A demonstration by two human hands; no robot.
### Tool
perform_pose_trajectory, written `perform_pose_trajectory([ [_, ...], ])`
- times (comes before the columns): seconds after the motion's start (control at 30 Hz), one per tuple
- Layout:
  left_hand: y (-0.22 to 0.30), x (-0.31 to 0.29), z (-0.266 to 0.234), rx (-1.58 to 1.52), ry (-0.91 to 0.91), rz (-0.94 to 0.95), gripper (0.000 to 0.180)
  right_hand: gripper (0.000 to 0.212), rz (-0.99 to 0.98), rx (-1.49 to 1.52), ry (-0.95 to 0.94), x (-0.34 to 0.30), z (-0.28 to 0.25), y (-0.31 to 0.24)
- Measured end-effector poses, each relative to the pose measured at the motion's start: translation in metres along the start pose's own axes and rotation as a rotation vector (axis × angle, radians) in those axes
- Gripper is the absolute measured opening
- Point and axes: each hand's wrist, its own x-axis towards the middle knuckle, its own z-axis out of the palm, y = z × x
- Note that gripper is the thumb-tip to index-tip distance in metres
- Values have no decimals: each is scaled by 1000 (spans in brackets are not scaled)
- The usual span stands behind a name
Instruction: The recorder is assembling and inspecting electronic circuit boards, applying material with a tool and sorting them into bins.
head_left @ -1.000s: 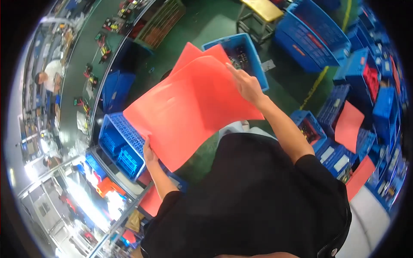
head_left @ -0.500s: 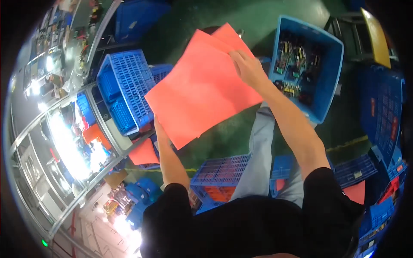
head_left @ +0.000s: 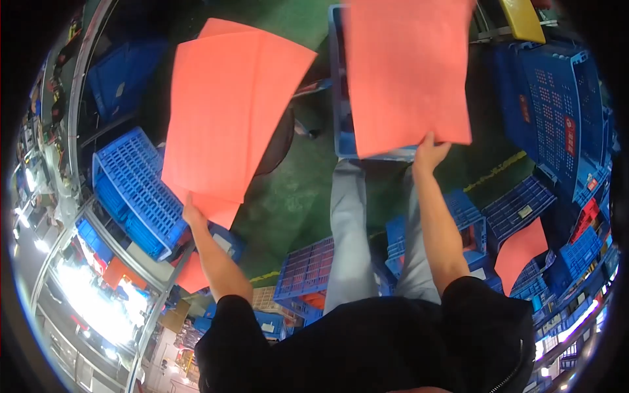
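— Green floor (head_left: 288, 196) underfoot, is it?

— Yes, painted, a bit scuffed, with blue plastic crates all round me. Their walls and bottoms are lattice, full of small square holes.

— What have you got in your fingers?

— Thin salmon-red sheets, flat, matte and rectangular. My left hand (head_left: 194, 213) pinches the lower edge of a stack (head_left: 229, 111), fingers closed on it; at least three sheets fan apart at the top corners. My right hand (head_left: 429, 152) grips the bottom edge of a single sheet (head_left: 406, 72), held up well apart from the stack.

— Where does that single sheet sit?

— Over the crate (head_left: 341, 124) in front of my knees. It hides most of the inside, so I cannot tell what the crate holds.

— And the other crates?

— The one at my left (head_left: 128, 190) stands tilted on its side, open face showing ribs. Stacked ones (head_left: 550, 111) at the right look nested. More red sheets lie low down: one (head_left: 521, 252) among the right-hand crates, another (head_left: 193, 275) by my left forearm.
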Motion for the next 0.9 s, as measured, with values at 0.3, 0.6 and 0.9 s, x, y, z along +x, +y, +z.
perform_pose_trajectory([
  [0.3, 9, -30, 8, 75, 50, 62, 34, 29, 256, -686, -185, -40, 66, 172],
  [0.6, 14, -36, -6, 122, 105, 61, 40, 15, 1200, -187, -643, -12, 52, 191],
  [0.9, 35, -79, 37, 1124, 707, 142, 62, 89, 750, -1147, -212, 14, 71, 140],
])
